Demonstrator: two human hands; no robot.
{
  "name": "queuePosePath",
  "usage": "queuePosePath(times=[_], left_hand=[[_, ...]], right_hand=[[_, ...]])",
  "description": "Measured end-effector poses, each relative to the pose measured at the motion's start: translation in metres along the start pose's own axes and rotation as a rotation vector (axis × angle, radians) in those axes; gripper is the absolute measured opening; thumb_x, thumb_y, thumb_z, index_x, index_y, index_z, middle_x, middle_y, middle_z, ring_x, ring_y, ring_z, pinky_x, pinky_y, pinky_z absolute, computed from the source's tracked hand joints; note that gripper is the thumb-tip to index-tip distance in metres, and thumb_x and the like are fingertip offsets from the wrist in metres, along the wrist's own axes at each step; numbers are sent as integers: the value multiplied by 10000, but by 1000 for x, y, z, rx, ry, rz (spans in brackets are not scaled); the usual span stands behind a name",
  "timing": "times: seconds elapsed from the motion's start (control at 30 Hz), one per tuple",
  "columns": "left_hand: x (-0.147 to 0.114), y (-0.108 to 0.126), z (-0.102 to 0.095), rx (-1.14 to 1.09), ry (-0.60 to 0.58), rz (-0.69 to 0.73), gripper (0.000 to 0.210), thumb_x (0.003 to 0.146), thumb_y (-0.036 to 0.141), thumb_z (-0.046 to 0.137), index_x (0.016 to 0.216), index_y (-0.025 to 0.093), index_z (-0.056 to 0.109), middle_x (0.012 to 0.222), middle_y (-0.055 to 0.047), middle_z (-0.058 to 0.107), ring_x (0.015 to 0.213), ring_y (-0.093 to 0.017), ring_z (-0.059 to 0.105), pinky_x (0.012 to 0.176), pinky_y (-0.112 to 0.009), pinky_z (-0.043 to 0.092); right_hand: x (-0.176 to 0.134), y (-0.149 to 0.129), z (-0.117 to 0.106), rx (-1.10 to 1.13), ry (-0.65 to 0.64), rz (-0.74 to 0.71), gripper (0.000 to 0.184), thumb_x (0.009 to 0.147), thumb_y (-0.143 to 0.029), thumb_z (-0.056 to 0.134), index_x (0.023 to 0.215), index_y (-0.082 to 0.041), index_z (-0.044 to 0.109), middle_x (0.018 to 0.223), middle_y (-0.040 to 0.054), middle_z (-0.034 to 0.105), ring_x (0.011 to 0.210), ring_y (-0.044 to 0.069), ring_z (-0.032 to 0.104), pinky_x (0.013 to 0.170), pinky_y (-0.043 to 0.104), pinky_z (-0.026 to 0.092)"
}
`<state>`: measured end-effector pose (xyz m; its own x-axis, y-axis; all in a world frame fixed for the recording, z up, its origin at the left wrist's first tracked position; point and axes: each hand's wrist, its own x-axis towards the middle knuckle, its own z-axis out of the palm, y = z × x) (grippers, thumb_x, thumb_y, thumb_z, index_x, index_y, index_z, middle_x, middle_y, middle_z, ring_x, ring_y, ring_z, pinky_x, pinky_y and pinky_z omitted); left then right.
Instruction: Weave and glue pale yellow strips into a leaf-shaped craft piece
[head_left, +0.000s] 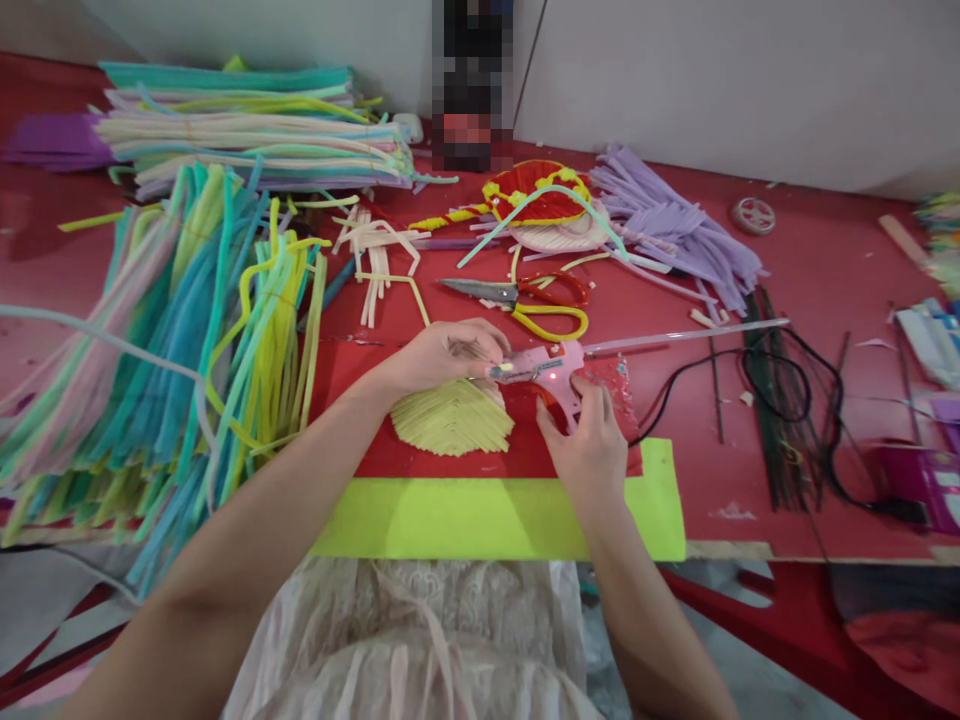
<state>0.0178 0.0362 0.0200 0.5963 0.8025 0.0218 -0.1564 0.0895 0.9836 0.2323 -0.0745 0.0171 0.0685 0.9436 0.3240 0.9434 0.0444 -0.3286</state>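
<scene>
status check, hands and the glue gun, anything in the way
Right hand gripping pink glue gun. Left hand at upper edge of yellow fan-shaped piece. Scissors lie beyond, seemingly not in the way.

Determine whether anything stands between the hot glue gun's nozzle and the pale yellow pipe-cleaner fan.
Nothing visible stands between the nozzle of the pink hot glue gun and the exposed lower part of the pale yellow pipe-cleaner fan. The left hand, however, hides its upper edge, beside the nozzle.
</scene>
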Motion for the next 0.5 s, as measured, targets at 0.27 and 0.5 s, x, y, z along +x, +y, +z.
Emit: queuePosePath(times=[0.27, 0.5], left_hand=[[0, 1, 1, 29, 7, 6, 175, 685, 320, 831, 762, 191, 743, 965, -49, 655, 882, -140, 643, 825, -307, 516], [-1, -1, 0, 10, -21, -14, 175, 687, 323, 827, 763, 192, 738, 992, -51, 647, 874, -149, 643, 802, -329, 533]], right_hand=[[-2, 1, -2, 10, -12, 8, 358, 893, -368, 596, 1188, -175, 531, 1104, 138, 664, 949, 273, 667, 676, 371, 563], [-5, 3, -6, 17, 4, -17, 336, 901, -348, 586, 1183, -174, 533, 1076, 131, 670, 990, 268, 658, 735, 377, 565]])
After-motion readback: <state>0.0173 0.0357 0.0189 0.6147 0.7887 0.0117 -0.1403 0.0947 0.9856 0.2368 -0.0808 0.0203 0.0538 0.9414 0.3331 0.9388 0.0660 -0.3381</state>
